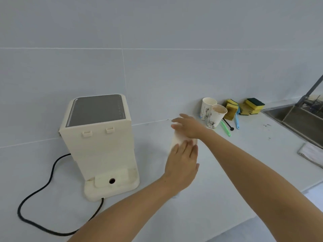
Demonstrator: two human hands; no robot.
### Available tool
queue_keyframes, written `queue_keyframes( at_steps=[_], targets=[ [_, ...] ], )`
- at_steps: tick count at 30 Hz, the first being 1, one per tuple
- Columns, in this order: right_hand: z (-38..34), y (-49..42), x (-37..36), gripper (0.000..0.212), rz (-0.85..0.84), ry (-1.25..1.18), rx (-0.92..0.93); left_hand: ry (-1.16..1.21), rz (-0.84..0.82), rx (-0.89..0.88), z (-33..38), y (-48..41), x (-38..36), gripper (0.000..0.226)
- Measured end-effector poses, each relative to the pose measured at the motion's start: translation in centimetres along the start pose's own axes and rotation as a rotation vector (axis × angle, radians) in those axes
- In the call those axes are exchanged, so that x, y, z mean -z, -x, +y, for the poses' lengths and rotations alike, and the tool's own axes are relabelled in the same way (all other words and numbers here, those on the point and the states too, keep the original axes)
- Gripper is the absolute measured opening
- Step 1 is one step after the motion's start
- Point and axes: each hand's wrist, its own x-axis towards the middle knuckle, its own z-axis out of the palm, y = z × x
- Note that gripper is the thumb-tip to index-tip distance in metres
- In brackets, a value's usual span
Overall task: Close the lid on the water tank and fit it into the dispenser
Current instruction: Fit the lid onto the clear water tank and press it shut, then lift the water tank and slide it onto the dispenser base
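The cream water dispenser (99, 147) stands on the counter at the left, its tank bay facing me, with a round hole (112, 180) in the base ledge. To its right stands the pale water tank (176, 139), mostly hidden by my hands. My left hand (182, 161) lies against the tank's near side, fingers pointing up and thumb around its right edge. Resting over the tank's top is my right hand (187, 127), fingers spread and slightly blurred. The lid itself is hidden under that hand.
A black power cord (35, 194) loops from the dispenser's base across the counter at the left. Two paper cups (214, 113), yellow sponges (244, 108) and brushes (225, 128) sit by the wall behind the tank. At the right are a steel sink (297, 117) and a folded cloth (311, 153).
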Motion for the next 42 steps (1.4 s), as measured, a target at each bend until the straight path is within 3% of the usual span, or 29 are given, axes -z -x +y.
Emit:
queue_keyframes(
  at_steps=[9, 17, 20, 23, 26, 30, 34, 38, 42],
  targets=[
    [0.7, -0.2, -0.3, 0.036, 0.007, 0.016, 0.046, 0.007, 0.072, -0.02, -0.4, -0.1, 0.5, 0.048],
    [3.0, 1.8, -0.2, 0.033, 0.033, 0.397, 0.153, 0.02, 0.161, -0.085, -3.6, 0.6, 0.6, 0.05],
    [3.7, 3.1, -0.2, 0.037, 0.064, 0.42, 0.121, 0.059, 0.068, -0.162, -5.1, 0.5, 0.8, 0.05],
    [4.0, 4.7, -0.3, 0.04, 0.075, 0.605, 0.147, 0.152, -0.082, -0.163, -7.1, 0.4, 0.1, 0.05],
    [4.4, 6.6, -0.9, 0.04, 0.09, 0.651, 0.145, 0.155, -0.069, -0.134, -8.5, 0.5, -0.8, 0.05],
    [4.1, 8.8, -2.4, 0.033, 0.284, 0.594, 0.181, 0.149, -0.027, -0.147, -9.7, 0.6, -1.1, 0.052],
    [3.2, 9.6, -2.7, 0.038, 0.288, 0.39, 0.169, 0.199, -0.041, -0.124, -10.0, 0.6, -1.4, 0.053],
    [4.4, 9.7, -3.0, 0.068, 0.205, -0.268, -0.112, 0.258, -0.072, -0.087, -10.4, 0.7, -1.8, 0.057],
    [5.3, 10.3, -3.3, 0.102, 0.237, -0.744, -0.151, 0.46, -0.066, 0.039, -9.8, 0.8, -1.9, 0.075]
  ],
)
